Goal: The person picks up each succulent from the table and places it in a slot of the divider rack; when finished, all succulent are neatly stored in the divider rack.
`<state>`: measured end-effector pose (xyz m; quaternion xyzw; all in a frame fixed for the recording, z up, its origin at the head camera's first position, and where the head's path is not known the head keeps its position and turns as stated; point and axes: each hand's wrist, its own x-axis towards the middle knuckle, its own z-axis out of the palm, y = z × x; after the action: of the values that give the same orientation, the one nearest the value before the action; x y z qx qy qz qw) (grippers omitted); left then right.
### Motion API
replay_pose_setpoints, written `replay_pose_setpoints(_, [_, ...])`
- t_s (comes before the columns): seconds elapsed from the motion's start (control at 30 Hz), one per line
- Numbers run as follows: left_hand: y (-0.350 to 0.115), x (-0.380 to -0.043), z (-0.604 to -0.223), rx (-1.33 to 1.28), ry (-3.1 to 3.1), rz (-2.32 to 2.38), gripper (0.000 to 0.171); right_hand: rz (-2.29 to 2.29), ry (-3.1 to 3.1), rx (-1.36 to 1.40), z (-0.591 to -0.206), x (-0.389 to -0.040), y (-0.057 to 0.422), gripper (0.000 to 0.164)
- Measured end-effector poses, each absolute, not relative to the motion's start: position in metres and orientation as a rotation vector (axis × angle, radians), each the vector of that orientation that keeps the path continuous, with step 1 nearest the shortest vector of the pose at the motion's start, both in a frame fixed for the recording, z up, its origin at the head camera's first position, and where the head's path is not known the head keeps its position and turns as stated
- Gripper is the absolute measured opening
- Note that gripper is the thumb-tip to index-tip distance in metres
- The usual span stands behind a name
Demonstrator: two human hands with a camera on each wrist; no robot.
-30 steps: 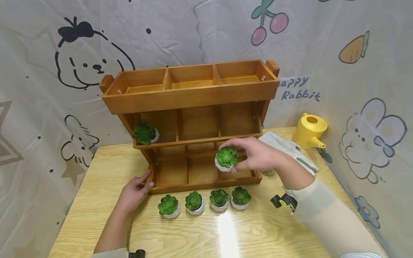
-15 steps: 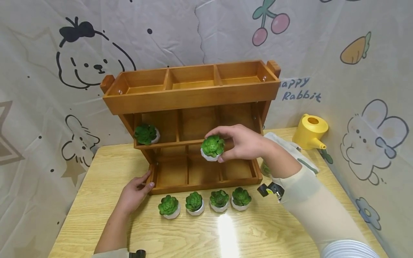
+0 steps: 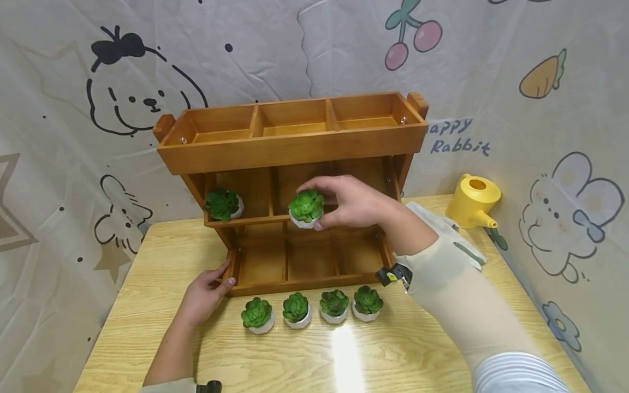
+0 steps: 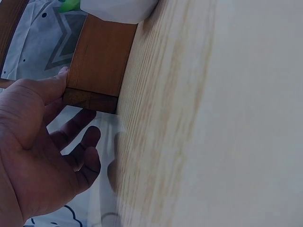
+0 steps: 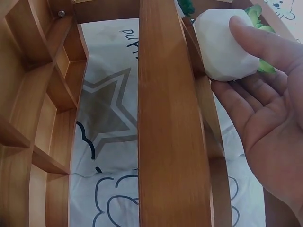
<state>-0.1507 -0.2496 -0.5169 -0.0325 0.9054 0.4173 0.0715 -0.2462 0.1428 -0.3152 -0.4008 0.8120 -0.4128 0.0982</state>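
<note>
My right hand [image 3: 355, 203] grips a small potted succulent [image 3: 306, 207] in front of the middle tier of a three-tier wooden planter shelf [image 3: 292, 154]. In the right wrist view, thumb and fingers hold the white faceted pot [image 5: 222, 47], apart from the shelf boards. My left hand [image 3: 203, 295] holds the shelf's lower left corner. The left wrist view shows the thumb on one side of that wooden corner [image 4: 102, 56] and fingers behind it. Another succulent [image 3: 222, 204] lies tilted in the middle tier's left compartment.
Several potted succulents stand in a row before the shelf, from the leftmost succulent [image 3: 257, 315] to the rightmost succulent [image 3: 367, 302]. A yellow watering can [image 3: 473, 201] and a folded pale cloth [image 3: 459, 240] lie to the right. A printed fabric backdrop [image 3: 265, 49] surrounds the table [image 3: 162, 262].
My right hand has carried the succulent up and left, from before the bottom tier to before the middle tier. The left hand stays at the shelf corner.
</note>
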Motion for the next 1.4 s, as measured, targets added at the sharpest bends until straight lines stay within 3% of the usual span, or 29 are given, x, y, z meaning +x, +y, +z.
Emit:
replay_pose_setpoints(0.43, [-0.250, -0.152, -0.518, -0.093, 2.716, 1.266, 0.065, -1.202, 2.416, -1.077, -0.316, -0.264, 0.118, 0.073])
replay_pose_setpoints(1.4, [-0.249, -0.151, -0.517, -0.108, 2.721, 1.261, 0.066, -0.820, 2.622, -1.066, -0.318, -0.278, 0.095, 0.065])
